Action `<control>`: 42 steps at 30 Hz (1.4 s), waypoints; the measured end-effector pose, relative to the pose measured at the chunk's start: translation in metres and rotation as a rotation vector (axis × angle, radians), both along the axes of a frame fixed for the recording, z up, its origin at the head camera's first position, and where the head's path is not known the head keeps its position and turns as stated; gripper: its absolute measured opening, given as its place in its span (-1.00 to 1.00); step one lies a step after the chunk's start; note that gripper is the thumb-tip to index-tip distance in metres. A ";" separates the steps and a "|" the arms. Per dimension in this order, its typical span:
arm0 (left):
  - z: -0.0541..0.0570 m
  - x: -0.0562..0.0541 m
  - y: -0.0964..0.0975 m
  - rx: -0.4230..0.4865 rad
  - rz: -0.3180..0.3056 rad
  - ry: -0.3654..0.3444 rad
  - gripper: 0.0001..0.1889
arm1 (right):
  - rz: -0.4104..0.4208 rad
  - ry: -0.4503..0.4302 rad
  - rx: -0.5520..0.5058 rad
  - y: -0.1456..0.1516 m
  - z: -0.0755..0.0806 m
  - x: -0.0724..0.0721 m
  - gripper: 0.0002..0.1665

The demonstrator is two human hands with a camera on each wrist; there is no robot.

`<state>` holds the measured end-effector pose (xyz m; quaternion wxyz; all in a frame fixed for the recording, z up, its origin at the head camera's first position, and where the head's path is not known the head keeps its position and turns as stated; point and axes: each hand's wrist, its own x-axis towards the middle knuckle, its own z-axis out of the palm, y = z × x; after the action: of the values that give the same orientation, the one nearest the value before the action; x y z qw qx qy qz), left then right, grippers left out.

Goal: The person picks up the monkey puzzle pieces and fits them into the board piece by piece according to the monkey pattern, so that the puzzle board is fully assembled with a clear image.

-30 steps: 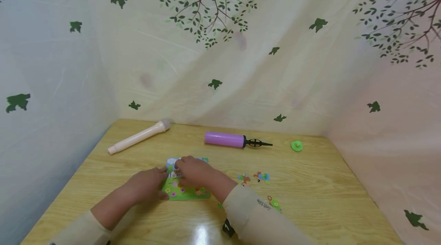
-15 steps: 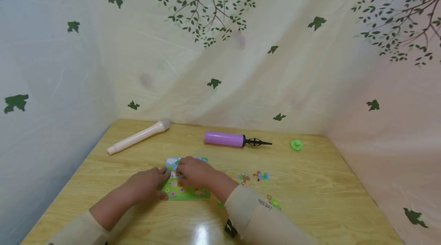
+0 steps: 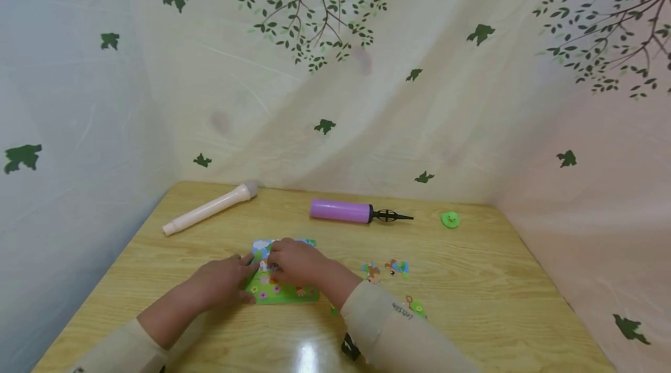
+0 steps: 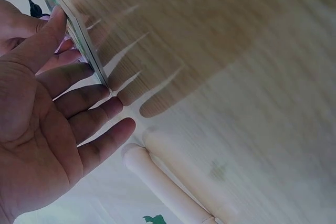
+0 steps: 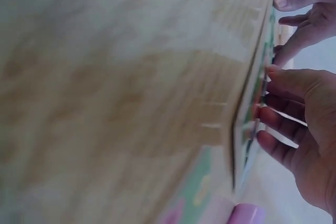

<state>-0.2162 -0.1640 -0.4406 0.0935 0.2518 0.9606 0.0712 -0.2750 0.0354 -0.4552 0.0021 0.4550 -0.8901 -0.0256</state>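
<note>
"Left to right?"

"Left hand [image 3: 222,282]: grip wide, fingers straight; touches the left edge of the puzzle board [image 3: 283,298], which lies on the bench [image 3: 482,280]."

"Next?"

"Right hand [image 3: 299,262]: touches the board's face; grip width, cannot tell. Farther right: loose puzzle pieces [image 3: 371,271]."

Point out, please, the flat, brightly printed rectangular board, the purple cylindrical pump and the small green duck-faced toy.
Brightly printed rectangular board [image 3: 284,293]: head view, on its green lower part.
Purple cylindrical pump [image 3: 341,211]: head view, middle of its barrel.
Green duck-faced toy [image 3: 449,220]: head view, near its middle.
</note>
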 end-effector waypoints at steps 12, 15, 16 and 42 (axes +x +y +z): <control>0.001 0.000 0.002 -0.007 0.011 -0.033 -0.18 | 0.046 -0.142 -0.008 0.027 0.018 0.000 -0.54; -0.001 -0.001 0.001 -0.005 0.013 -0.041 -0.18 | 0.015 -0.142 -0.065 0.045 0.026 -0.001 -0.59; -0.001 -0.001 0.002 -0.005 0.014 -0.045 -0.18 | 0.000 -0.140 -0.077 0.051 0.029 -0.002 -0.61; -0.001 -0.001 0.001 -0.012 0.029 -0.070 -0.19 | -0.529 -0.371 0.185 0.158 0.037 0.012 -0.44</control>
<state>-0.2170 -0.1631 -0.4420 0.1274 0.2348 0.9607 0.0757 -0.2629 0.1938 -0.4183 -0.2081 0.2034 -0.9565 -0.0224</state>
